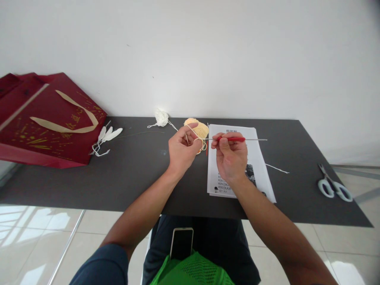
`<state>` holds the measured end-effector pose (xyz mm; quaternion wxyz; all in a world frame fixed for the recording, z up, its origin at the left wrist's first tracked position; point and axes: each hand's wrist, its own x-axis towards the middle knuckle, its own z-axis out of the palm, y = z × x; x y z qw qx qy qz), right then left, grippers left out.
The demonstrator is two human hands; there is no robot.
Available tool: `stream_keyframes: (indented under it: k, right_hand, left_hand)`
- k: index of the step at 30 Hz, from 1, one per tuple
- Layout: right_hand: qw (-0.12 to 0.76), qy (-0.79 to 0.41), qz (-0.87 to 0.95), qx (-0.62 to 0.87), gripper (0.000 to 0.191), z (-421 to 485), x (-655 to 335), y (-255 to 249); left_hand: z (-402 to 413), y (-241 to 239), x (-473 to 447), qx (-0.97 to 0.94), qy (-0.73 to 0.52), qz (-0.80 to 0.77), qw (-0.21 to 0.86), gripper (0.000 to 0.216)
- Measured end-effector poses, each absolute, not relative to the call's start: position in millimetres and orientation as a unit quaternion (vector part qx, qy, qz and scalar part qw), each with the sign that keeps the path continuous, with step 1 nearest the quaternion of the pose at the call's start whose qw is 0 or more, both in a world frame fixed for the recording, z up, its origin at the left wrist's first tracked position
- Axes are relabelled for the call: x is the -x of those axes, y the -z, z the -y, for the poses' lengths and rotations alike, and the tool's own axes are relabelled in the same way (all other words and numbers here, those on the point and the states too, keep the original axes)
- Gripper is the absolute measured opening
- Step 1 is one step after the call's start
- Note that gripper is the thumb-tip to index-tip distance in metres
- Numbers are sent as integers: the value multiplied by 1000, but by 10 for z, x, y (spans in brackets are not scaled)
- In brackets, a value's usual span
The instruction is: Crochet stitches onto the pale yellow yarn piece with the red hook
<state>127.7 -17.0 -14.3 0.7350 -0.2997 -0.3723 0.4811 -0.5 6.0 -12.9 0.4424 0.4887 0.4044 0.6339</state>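
Observation:
My right hand (232,158) is closed round the red handle of a crochet hook (237,139). The hook lies level, its metal tip pointing left toward my left hand (182,150). A light strand of yarn (192,131) passes over the fingers of my left hand, which are pinched together on it. Yarn loops meet the hook's tip between the two hands. Behind my left hand sits a pale yellow ball of yarn (196,123), partly hidden by the fingers. A white ball of yarn (162,118) rests farther left, with a strand running toward my left hand.
Printed sheets (216,166) lie under my right hand. Scissors (334,186) are at the right end of the dark table (133,178). A red gift bag (59,126) stands at the left, beside white leaf-shaped pieces (108,135). A phone (181,243) rests on my lap.

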Motion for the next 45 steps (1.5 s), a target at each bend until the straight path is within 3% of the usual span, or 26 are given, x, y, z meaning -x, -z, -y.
stream_keyframes:
  k: [11,19,25,32,39,45]
  right_hand:
    - [741,-449,394,307,13,200,-1249,179]
    - [744,-359,449,342,7,287,-1198,208]
    - [727,-307,511,341,16,357,-1186,242]
    - [690,-287,560,357,17,327,-1232,317]
    - [665,-212,616,364,34,286,-1269,361]
    - [650,-226,625,368,34,269,-1312,384]
  left_hand:
    - [-58,125,-4,-476,-640,-405,447,41]
    - [-49,134,-23,-473,-657,-421,408,34]
    - [-36,124,-26,-470,-666,-427,392,31]
    - [-78,103,-32,-378,-672,-430,470,34]
    - [-63,21,-16,-289,-636,-389,600,43]
    - [-95,-16,44,-252,-580,-356,688,48]
